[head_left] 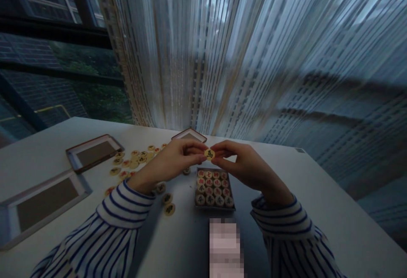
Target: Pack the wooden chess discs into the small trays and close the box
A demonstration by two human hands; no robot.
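Note:
A round wooden piece with a black character (209,154) is held upright between both hands, its face toward me. My left hand (178,159) pinches its left edge, and my right hand (244,162) pinches its right edge. Below them sits a square box (234,207) filled with rows of round pieces, red-lettered ones in the upper rows and black-lettered ones along the front. Several loose pieces (169,209) lie left of the box, and more are scattered beyond my left forearm, partly hidden by it.
On the white table (178,244) an open tray (84,182) lies at the left, with a brown-rimmed tray (119,143) behind it. Another lid or tray (203,137) is at the back edge. A string curtain (222,57) hangs beyond the table.

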